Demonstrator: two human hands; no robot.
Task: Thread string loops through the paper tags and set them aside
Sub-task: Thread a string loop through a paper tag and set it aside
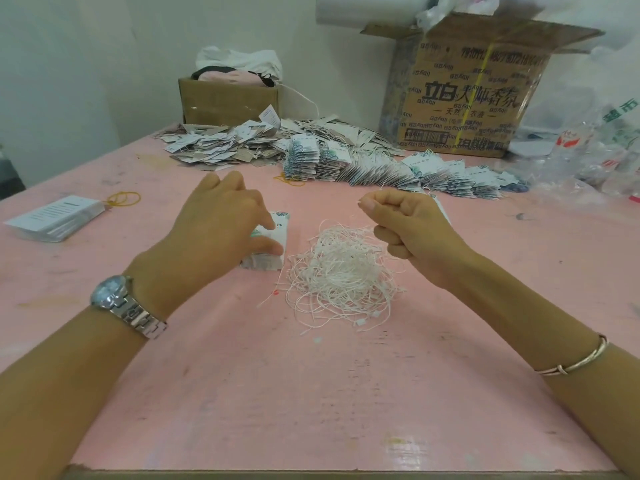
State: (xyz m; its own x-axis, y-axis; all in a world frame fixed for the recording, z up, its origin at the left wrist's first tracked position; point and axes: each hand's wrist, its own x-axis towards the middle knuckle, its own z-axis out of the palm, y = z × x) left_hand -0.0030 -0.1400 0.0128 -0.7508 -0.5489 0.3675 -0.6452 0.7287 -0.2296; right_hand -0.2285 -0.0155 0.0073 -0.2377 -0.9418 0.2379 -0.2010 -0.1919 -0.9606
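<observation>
The left hand (214,220) curls its fingers round a small blocky stack of paper tags (273,244) on the smooth pink desk (311,393). The right hand (412,223) is a tight fist, pinching one thin white string (359,201) (hard to see). A fluffy heap of string loops (343,275) lies between the hands.

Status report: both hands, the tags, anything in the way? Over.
Left hand holds small stack of white leaf-printed paper tags. Right hand pinches one thin white string end. Tangled white string pile on pink table between hands.
</observation>
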